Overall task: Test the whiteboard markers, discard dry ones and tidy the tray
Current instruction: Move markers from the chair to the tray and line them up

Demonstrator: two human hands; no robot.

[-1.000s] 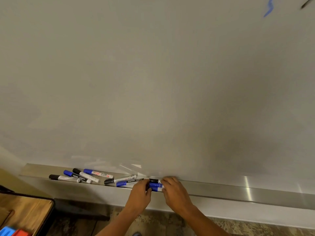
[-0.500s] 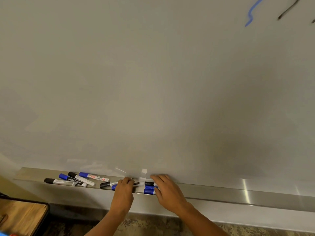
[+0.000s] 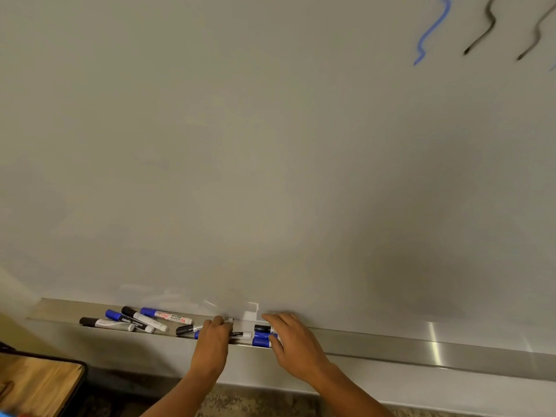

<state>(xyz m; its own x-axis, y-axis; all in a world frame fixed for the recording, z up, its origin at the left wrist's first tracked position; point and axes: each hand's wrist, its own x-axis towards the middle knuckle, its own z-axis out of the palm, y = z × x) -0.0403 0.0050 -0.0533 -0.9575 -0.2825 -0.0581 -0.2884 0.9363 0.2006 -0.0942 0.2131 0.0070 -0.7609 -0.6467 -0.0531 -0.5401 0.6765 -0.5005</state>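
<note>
- The whiteboard [image 3: 270,145] filled most of the view and carried three squiggles at its upper right: one blue [image 3: 430,31] and two black [image 3: 481,28].
- The metal tray [image 3: 421,346] ran along the whiteboard's lower edge, and every marker lay in it.
- A wooden bench [image 3: 39,383] corner showed below the tray's left end.
- Two hands were at the tray, near its middle.
- The left hand [image 3: 212,341] had its fingers curled down over two markers, a black-capped one [image 3: 188,328] and a blue-capped one [image 3: 197,334], both poking out on its left; whether it truly gripped them I cannot tell.
- The right hand [image 3: 293,341] lay with fingers nearly straight against three caps stacked front to back in the tray: one black [image 3: 262,328] and two blue [image 3: 261,335].
- A loose group of four markers lay toward the tray's left end: two black-capped [image 3: 105,323] and two blue-capped [image 3: 165,315], crossing one another at slight angles.
</note>
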